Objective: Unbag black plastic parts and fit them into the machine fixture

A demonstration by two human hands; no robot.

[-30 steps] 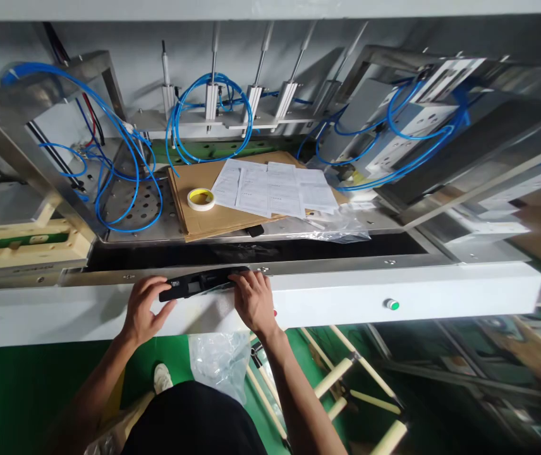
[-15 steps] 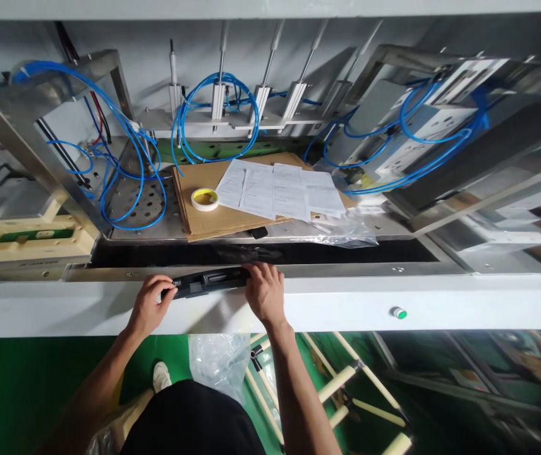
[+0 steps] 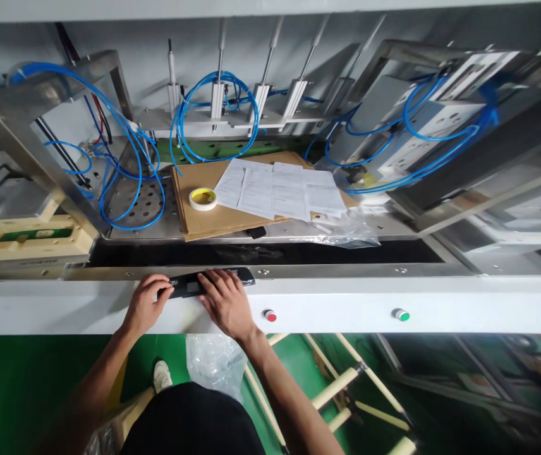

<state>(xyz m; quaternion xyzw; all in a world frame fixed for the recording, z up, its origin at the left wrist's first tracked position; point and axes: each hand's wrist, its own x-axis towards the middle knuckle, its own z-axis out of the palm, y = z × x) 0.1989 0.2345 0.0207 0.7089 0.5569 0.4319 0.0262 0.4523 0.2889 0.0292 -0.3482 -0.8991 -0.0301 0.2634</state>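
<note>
A long black plastic part (image 3: 189, 285) lies along the front edge of the machine bench, over the white front panel. My left hand (image 3: 146, 302) pinches its left end between thumb and fingertips. Draped across the part's middle, my right hand (image 3: 229, 303) has its fingers over the top and the thumb at the near side. The part's right end sticks out beyond my right fingers, and its middle is hidden beneath them.
A red button (image 3: 271, 315) and a green button (image 3: 402, 315) jut from the white panel (image 3: 337, 304). Behind a dark slot (image 3: 346, 253) lie cardboard sheets (image 3: 194, 221), papers (image 3: 275, 189) and a tape roll (image 3: 203, 199). Blue air hoses (image 3: 180, 126) loop among metal frames on both sides.
My right hand has moved left from the part's right end to its middle, uncovering that end and the red button. My left hand stays at the left end.
</note>
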